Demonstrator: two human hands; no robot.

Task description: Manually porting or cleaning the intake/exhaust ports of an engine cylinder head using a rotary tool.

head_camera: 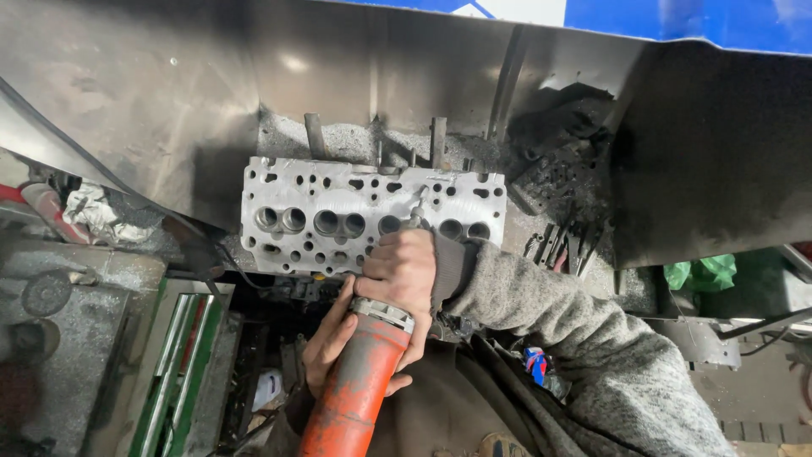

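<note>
Sheet-metal walls (152, 93), dull and stained, enclose the bench on three sides. One cylinder head (372, 222) lies flat on the gritty bench in front of the back wall, its machined face up; seven round ports show in a row across its middle, with many smaller holes scattered around them. Two metal posts (315, 135) stand behind it. One grinder (359, 385), a red-orange cylinder with a steel band near its front, slants up from the bottom edge toward the head, its slim nose (416, 207) touching the face between the ports. Two hands hold it. The right hand (404, 272), in a grey fleece sleeve (584, 338), is closed tight around the front end, over the head's near edge. The left hand (326, 343) cups the body from below, fingers curled around it. Dark small tools (562, 245) lie heaped to the right of the head; their count cannot be told.
</note>
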